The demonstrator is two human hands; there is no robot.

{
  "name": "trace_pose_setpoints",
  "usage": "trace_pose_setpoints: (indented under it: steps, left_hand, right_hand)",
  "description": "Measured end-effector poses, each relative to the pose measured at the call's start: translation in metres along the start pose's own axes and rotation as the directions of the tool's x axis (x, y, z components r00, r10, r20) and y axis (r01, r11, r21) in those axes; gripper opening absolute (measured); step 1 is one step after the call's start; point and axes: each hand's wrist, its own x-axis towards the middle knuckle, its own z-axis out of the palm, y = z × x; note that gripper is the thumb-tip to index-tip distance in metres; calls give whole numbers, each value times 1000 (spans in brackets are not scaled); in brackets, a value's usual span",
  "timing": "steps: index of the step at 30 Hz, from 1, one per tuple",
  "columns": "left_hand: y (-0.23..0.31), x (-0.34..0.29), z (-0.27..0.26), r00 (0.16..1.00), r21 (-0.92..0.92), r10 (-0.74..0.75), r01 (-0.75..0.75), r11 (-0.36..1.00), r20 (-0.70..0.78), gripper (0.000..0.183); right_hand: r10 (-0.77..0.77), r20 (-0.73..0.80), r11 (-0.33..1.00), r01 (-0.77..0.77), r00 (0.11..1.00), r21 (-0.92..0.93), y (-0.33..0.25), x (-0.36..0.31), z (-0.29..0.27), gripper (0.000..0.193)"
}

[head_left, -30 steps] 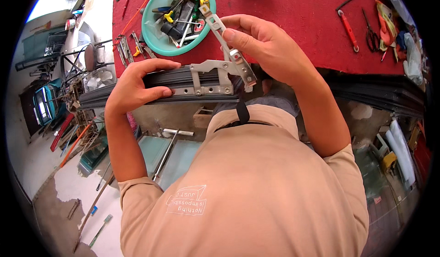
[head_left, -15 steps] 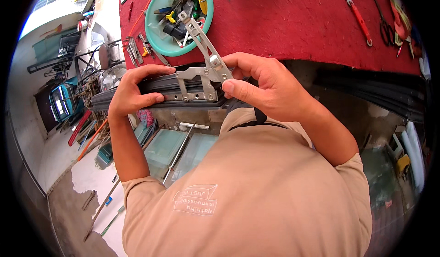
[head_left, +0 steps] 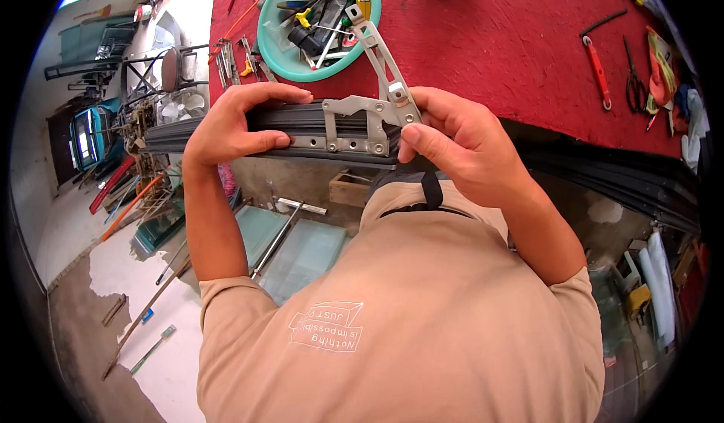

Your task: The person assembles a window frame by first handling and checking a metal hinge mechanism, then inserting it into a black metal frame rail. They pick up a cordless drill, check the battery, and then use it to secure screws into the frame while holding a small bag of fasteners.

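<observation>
A silver metal window hinge [head_left: 353,145] with folding arms lies along the side of a black window frame profile [head_left: 219,132], one long arm [head_left: 381,57] angled up and away. My left hand [head_left: 234,125] is closed around the profile, fingers over its far side, its thumb at the left end of the hinge's plate. With thumb and fingers my right hand [head_left: 460,132] pinches the hinge near its right joint. Part of those fingers is hidden behind the metal. Just beyond the hinge stands a turquoise basin [head_left: 275,57] of hand tools.
A red-covered table [head_left: 490,38] spreads ahead. On it lie a red-handled tool [head_left: 597,73], scissors [head_left: 634,91] and loose metal parts [head_left: 226,64]. Below, glass panes [head_left: 305,253] stand near my left arm. More black profiles [head_left: 626,178] extend on the right.
The view has shifted, so basin, table and hinge all appear farther right. Both hands keep hold; my right thumb has moved slightly on the hinge's end.
</observation>
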Motion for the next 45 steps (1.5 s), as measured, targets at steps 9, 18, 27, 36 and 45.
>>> trace_pose_setpoints:
  steps: [9, 18, 27, 36, 45]
  left_hand:
    - [-2, -1, 0, 1000, -32, 18, -18, 999, 12, 60]
    - [-2, -1, -2, 999, -9, 45, -45, 999, 5, 58]
    - [-6, -2, -2, 1000, -63, 10, -10, 998, 9, 62]
    - [-9, -3, 0, 998, -88, 66, -67, 994, -10, 59]
    - [-12, -4, -1, 997, -113, 77, -77, 991, -2, 60]
  right_hand:
    - [59, -26, 998, -59, 998, 3, 4, -10, -16, 45]
    - [-131, 37, 956, 136, 991, -259, 22, -12, -21, 61]
    - [-63, -1, 832, 51, 998, -552, 36, -12, -17, 59]
    - [7, -168, 470, -151, 986, -870, 73, -9, -41, 62]
    - [77, -442, 108, -448, 894, -887, 137, -12, -124, 50]
